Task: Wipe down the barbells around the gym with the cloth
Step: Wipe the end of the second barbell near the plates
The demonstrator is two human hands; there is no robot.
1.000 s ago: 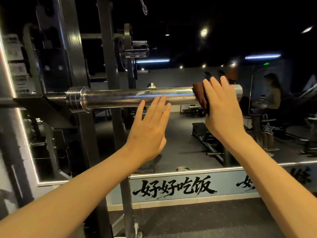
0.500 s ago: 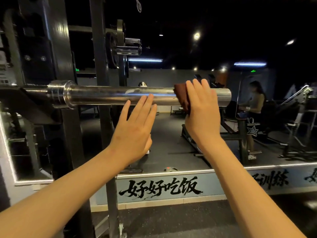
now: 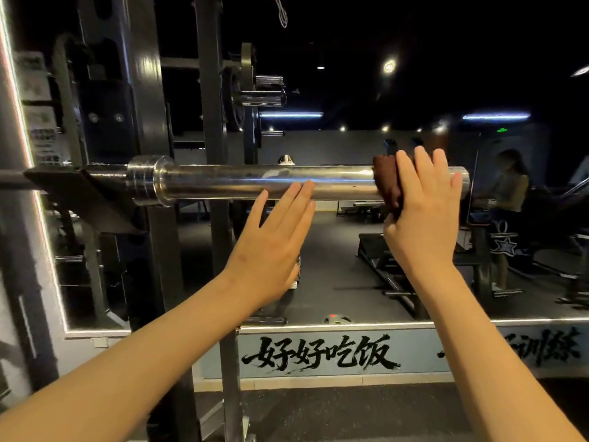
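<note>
Barbell (image 3: 223, 183) sits horizontal in the rack (image 3: 143, 90), at about chest height in view. Only its chrome sleeve and collar (image 3: 146, 180) show clearly; the shaft runs off left over a black J-hook (image 3: 73, 189).

Cloth (image 3: 387, 183): dark brown, bunched, wrapped against the sleeve close to its right end. Its left edge sticks out from under the right hand.

Right hand (image 3: 420, 212): over the cloth, fingers laid up and over the top of the sleeve, little finger spread toward the end cap, thumb tucked under at the cloth's lower edge. It grips the cloth onto the bar.

Left hand (image 3: 274, 237): flat, fingers straight and together, holding nothing. Fingertips overlap the lower front of the sleeve around mid-length; can't tell if they actually touch the metal. It is well apart from the right hand and cloth.

Background: a plate (image 3: 247, 74) on a peg up on the rack, far behind the bar. Low wall (image 3: 318, 352) with black brush lettering below the hands. A person (image 3: 510, 186) stands far right, blurred. Dark rubber floor (image 3: 318, 416) near.
</note>
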